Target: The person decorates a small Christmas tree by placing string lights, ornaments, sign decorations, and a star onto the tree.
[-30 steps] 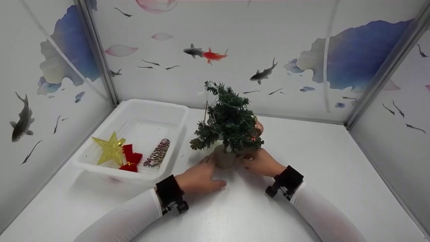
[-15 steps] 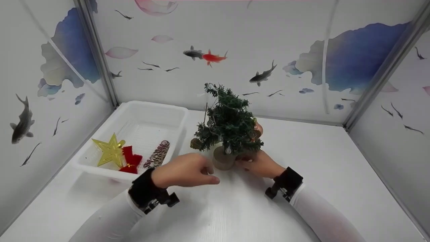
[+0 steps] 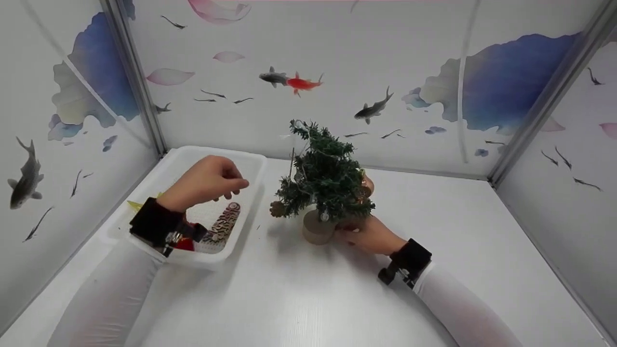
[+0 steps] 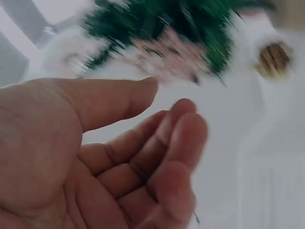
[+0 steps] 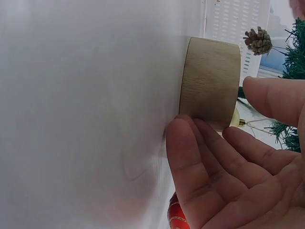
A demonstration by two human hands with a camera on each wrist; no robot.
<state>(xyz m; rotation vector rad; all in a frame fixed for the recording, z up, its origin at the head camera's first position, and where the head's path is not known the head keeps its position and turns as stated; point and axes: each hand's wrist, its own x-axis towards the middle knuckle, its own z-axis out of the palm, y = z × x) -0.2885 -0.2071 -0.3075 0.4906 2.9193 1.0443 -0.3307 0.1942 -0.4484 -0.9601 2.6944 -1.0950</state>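
A small artificial Christmas tree (image 3: 325, 168) stands upright on a round wooden base (image 3: 316, 230) on the white table. My right hand (image 3: 373, 236) is low at the base's right side; in the right wrist view its relaxed fingers touch the wooden base (image 5: 209, 83), with the thumb near its upper edge. Over the white basket (image 3: 259, 193) hovers my left hand (image 3: 205, 180), fingers loosely bent. Nothing shows between thumb and fingers of the left hand (image 4: 109, 143) in its wrist view. A pine cone (image 3: 276, 208) and a copper bauble (image 3: 367, 187) hang on the tree.
Inside the basket lie a patterned, tree-shaped ornament (image 3: 224, 224), a red bow (image 3: 185, 244) and a gold star (image 3: 135, 205), the latter two mostly hidden by my left arm. A red bauble (image 5: 176, 214) shows below the right hand. Printed walls enclose the table.
My left hand has left the wooden base and moved left and up to above the basket. The right hand stays at the base, and the tree is essentially still.
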